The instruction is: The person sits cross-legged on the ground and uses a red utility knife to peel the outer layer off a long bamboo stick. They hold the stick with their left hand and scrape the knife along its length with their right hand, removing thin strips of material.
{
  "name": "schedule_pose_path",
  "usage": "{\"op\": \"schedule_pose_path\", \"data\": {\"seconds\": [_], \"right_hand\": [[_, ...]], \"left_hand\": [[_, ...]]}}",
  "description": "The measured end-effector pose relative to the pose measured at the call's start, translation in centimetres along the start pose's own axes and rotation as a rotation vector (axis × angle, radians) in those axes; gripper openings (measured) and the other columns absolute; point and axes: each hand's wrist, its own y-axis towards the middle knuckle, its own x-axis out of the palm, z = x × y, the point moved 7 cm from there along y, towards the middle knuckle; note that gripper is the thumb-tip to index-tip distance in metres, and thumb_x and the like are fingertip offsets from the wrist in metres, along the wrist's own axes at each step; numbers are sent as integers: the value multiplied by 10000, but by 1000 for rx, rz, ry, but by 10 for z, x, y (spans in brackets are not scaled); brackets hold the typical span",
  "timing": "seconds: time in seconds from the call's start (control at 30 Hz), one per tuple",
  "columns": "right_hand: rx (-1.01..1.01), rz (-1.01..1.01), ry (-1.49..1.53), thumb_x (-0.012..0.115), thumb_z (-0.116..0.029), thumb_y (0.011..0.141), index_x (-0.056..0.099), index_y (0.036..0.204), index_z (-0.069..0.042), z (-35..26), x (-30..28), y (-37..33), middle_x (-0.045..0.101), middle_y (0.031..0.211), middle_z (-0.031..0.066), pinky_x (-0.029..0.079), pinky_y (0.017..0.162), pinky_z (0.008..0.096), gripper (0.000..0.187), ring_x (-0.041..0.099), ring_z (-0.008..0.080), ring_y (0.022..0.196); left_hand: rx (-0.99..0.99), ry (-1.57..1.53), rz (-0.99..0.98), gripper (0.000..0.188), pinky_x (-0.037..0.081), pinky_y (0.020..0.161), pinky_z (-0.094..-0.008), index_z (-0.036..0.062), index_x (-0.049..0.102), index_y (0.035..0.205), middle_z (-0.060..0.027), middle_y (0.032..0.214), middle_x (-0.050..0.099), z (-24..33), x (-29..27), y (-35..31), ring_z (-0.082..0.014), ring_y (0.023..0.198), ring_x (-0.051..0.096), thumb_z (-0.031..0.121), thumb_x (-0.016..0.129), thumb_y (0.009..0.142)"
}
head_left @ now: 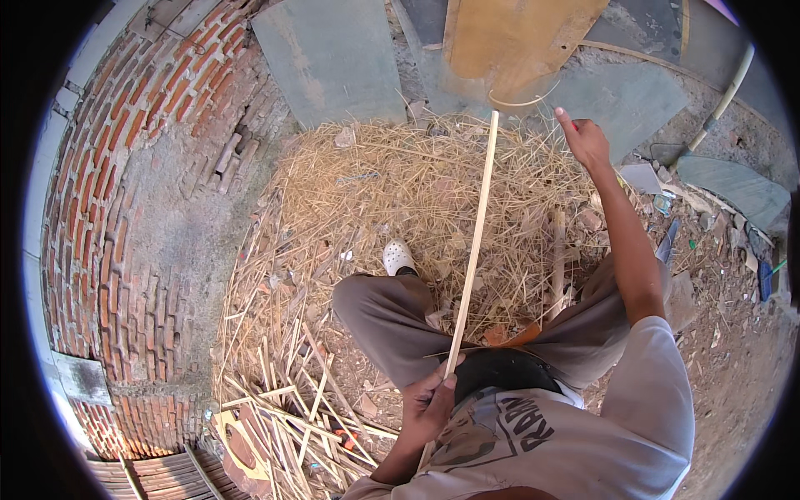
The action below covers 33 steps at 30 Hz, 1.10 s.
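My left hand (429,402) is closed round the lower part of a long, pale wooden or bamboo strip (477,233), close to my waist. The strip points up and away from me, slanting slightly right. At its far tip hangs a thin curled shaving (525,103). My right hand (587,142) is stretched out far to the right of that tip, fingers curled in and thumb sticking out toward the shaving. Whatever those fingers hold, if anything, is hidden. A black pad (508,372) lies across my lap, beside the strip.
Straw-like shavings (400,179) cover the ground before me. A pile of cut strips (304,408) lies at lower left. A brick wall (108,200) rises on the left; grey panels (329,58) and a tan board (512,42) stand at the far side. My white clog (398,257) rests among shavings.
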Motion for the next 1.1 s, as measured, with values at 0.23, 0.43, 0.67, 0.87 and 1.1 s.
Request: {"op": "schedule_pose_path", "data": {"seconds": [0.23,0.43,0.67,0.87,1.1], "right_hand": [[-475,-69,67,535,-722,800,704,695,-64,-94,-7,-118,580,537,133,482,567,432,687,612,334,563],[-542,-75,39,570,-737,761,698,668,-80,-97,-10,-120,566,512,121,472,532,423,676,597,327,522],[-614,3,52,574,-749,747,658,603,-80,-91,-3,-109,537,478,118,456,508,432,690,569,337,487],[-591,32,-6,568,-749,749,682,645,-98,-81,8,-94,561,505,114,475,529,435,669,597,329,532],[-528,145,-61,509,-769,779,688,687,-63,-69,13,-64,622,592,143,495,602,466,734,638,348,628]], "left_hand": [[-19,-13,-67,346,225,479,-171,-6,524,1336,98,594,402,-1,9,13,18,522,318,65,473,1002],[179,219,-162,358,307,526,-165,-23,541,1317,83,656,489,10,24,1,5,590,379,2,515,960],[132,223,-190,386,321,499,-178,-27,533,1321,63,602,471,7,28,-4,0,553,390,-2,548,936],[154,244,-221,404,307,491,-181,-16,523,1334,68,594,449,15,34,-3,3,544,383,-4,550,932],[118,263,-257,393,281,498,-178,1,528,1336,74,598,424,13,35,-7,10,547,366,1,537,943]]}}
